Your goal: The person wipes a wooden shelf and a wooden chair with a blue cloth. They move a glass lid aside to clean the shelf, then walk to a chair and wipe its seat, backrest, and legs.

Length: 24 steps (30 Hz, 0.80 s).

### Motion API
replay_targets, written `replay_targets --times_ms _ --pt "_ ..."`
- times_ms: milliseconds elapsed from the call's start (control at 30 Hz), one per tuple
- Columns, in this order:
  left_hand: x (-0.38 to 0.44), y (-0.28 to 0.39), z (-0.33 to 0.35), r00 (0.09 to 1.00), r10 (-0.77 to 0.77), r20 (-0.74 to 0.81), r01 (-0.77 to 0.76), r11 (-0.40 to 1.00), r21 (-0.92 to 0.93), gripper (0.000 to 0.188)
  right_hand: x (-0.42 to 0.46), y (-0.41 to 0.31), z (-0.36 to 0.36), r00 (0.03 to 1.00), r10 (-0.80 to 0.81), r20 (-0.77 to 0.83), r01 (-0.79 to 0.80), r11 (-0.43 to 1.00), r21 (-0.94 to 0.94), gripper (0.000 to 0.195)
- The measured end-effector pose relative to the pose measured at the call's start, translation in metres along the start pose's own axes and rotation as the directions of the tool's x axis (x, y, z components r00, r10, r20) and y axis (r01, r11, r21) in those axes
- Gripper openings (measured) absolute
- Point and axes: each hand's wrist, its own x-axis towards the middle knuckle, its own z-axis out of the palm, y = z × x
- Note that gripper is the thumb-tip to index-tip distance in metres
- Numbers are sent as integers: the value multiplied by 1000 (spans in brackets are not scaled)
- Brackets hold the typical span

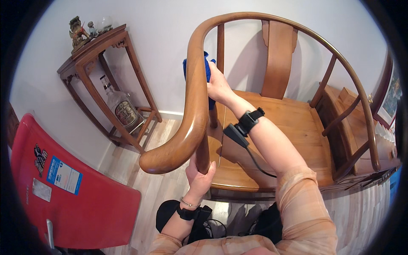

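A wooden armchair with a rounded horseshoe rail (195, 79) stands before me, its flat seat (274, 127) below and a curved back splat (278, 60) behind. My right hand (220, 83) presses a blue cloth (207, 68) against the inner side of the left armrest. Part of the cloth shows on the rail's outer side, and the rail hides the rest. Lower down, my left hand (200, 173) grips the upright armrest post (202, 154) under the scrolled end. Both wrists wear black straps; a cable runs from the device on the right one.
Left of the chair stands a tall wooden stand (132, 60) with figurines (79, 32) on top and a large glass bottle (122, 106) inside. A red panel with stickers (95, 207) is at lower left. A wooden cabinet (353, 127) adjoins the chair's right side.
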Motion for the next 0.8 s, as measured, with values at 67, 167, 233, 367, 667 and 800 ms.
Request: replay_targets --times_ms 67,167,233,367,667,800 --pt "-1 -4 -1 999 23 -28 -23 1000 2 57 -12 13 3 998 41 46 -36 993 -109 64" --pt "-1 -4 3 998 38 -40 -39 999 -17 53 -32 45 -8 982 139 130 -98 955 -280 65" --pt "0 -1 2 998 36 -52 -37 999 -27 47 -47 53 -11 970 168 176 -102 936 -337 65" --pt "1 -2 2 987 129 -97 -127 992 21 25 -64 57 -13 850 427 309 -186 791 -582 67" --pt "4 -1 0 996 47 -79 -48 999 -6 35 -121 37 -18 773 395 497 235 550 -802 51" --pt "5 -2 6 986 138 -97 -138 990 9 36 -175 15 -39 714 103 692 418 731 -539 51"
